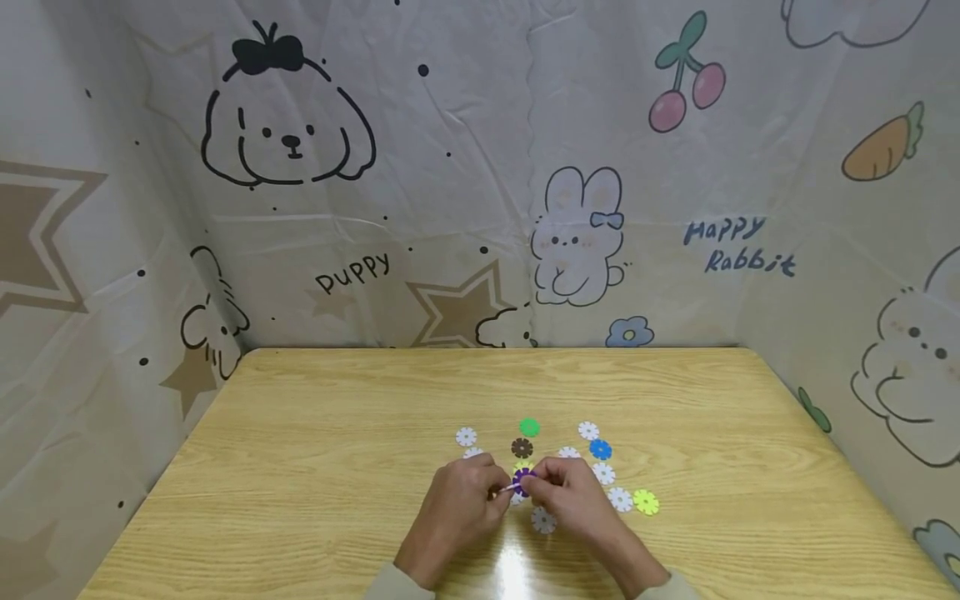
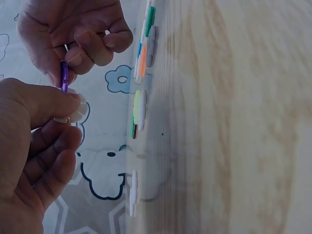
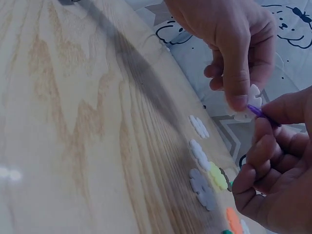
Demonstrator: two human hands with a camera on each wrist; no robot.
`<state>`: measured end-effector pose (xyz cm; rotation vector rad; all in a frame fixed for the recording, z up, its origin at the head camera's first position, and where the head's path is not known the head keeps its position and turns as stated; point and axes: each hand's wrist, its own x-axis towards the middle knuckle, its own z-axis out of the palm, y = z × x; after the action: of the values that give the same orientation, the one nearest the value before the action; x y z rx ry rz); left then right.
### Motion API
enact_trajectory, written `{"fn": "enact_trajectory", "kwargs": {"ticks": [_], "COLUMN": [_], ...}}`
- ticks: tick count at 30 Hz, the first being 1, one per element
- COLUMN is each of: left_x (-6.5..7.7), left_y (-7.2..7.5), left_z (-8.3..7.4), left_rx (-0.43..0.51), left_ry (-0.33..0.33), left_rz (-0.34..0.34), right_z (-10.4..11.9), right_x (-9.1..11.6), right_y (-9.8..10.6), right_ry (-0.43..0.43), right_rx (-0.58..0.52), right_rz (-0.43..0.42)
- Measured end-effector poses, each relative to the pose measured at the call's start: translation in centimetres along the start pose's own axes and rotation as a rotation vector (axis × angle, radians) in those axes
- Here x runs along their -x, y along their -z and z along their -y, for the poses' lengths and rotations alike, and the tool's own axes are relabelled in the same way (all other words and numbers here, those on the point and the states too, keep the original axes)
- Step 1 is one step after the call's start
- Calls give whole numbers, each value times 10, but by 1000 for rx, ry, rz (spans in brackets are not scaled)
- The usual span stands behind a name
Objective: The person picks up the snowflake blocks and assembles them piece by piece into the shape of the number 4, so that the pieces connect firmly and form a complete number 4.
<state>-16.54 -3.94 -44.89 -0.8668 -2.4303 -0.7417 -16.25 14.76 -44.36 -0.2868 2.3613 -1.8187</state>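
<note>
Above the table, both hands meet over small flat notched discs. My left hand (image 1: 459,507) pinches a white notched disc (image 3: 255,94) between thumb and fingers. A purple notched disc (image 1: 519,477) is pinched by my right hand (image 1: 581,502), thumb on its near face. The two discs touch at their edges and stand at an angle to each other, the white one nearly edge-on in the head view. Fingers cover much of both discs, so I cannot tell how deep their slots engage. In the left wrist view the purple disc (image 2: 64,75) appears edge-on.
Loose discs lie around the hands: a green one (image 1: 529,427), a brown one (image 1: 522,448), a blue one (image 1: 601,449), a yellow-green one (image 1: 646,502) and several white ones. An orange disc (image 2: 143,59) shows in the left wrist view. Patterned cloth (image 1: 450,200) hangs behind the wooden table (image 1: 337,417).
</note>
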Motion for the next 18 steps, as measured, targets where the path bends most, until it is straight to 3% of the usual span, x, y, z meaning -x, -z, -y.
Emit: {"fn": "enact_trajectory", "kwargs": {"ticks": [7,18], "left_x": [1,3], "left_y": [2,4], "left_z": [1,6], "left_rx": [-6,-6], "left_ry": [72,92], "left_rz": [44,68], "right_z": [0,-5], "right_x": [2,2], "right_y": [9,19], "right_ry": [21,77], "right_rx": [76,198], "right_rz": [74,116]}}
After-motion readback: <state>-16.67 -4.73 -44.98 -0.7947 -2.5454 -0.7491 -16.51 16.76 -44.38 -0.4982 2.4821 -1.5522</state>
